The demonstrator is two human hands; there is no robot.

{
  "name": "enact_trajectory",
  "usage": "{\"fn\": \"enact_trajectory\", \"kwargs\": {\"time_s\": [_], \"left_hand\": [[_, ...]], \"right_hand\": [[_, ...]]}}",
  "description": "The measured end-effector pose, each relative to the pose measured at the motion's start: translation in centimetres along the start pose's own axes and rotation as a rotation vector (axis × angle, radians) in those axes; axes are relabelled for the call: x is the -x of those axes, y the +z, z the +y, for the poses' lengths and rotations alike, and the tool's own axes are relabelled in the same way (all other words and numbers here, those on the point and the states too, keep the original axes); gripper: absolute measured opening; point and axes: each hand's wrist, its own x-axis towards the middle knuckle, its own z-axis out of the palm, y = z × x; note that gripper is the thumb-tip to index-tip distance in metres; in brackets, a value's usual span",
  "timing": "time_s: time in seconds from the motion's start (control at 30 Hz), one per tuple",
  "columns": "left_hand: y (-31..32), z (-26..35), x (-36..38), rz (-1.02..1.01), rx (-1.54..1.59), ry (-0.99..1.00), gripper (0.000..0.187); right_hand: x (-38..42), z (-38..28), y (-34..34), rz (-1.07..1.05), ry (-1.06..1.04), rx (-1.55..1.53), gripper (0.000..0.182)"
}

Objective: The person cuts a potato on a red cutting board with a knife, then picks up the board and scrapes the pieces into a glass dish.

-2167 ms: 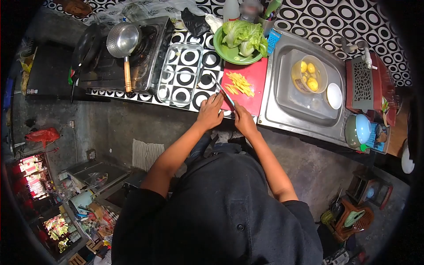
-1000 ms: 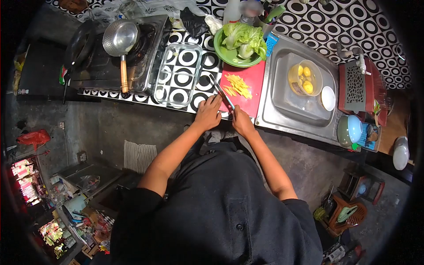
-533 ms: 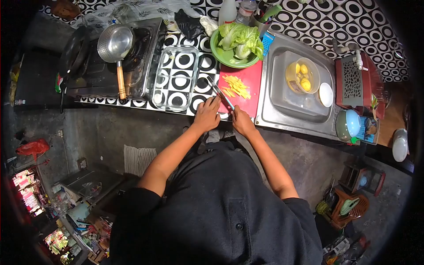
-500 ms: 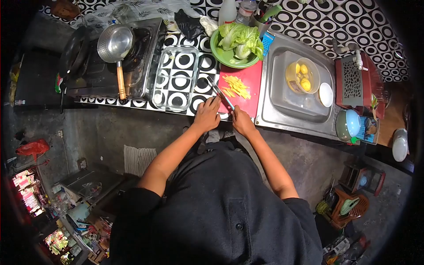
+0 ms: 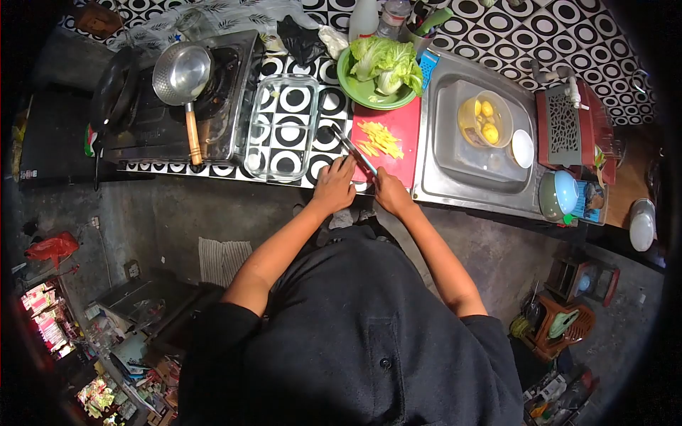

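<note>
My right hand (image 5: 391,194) is closed round the light-blue handle of a knife (image 5: 353,150), whose blade points up and to the left across the left edge of a red cutting board (image 5: 405,131). Beside the blade, my left hand (image 5: 334,187) presses down at the board's lower left corner with its fingers bent. Whatever lies under those fingertips is hidden. A small heap of yellow-orange vegetable strips (image 5: 381,139) lies on the board, just past the knife.
Behind the board, a green bowl (image 5: 352,92) holds leafy greens (image 5: 391,64). A glass dish (image 5: 284,170) and a stove (image 5: 227,135) with a saucepan (image 5: 183,73) stand left. At right, a sink (image 5: 433,177) contains a tub of yellow pieces (image 5: 487,113).
The view has shifted very slightly. Both hands and the knife keep nearly the same place, and the heap of strips looks unchanged.
</note>
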Motion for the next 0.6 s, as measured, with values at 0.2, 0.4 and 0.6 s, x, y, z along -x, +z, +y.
{"fn": "enact_trajectory", "kwargs": {"time_s": [0.2, 0.4, 0.6], "left_hand": [[0.55, -0.25, -0.02, 0.009, 0.009, 0.012, 0.067], [0.16, -0.26, -0.13, 0.007, 0.028, 0.014, 0.068], [0.32, -0.5, 0.0, 0.024, 0.019, 0.033, 0.068]], "right_hand": [[0.22, -0.16, 0.16, 0.014, 0.002, 0.009, 0.017], [0.4, 0.03, 0.3, 0.029, 0.007, -0.021, 0.017], [0.01, -0.05, 0.13, 0.008, -0.005, 0.007, 0.019]]}}
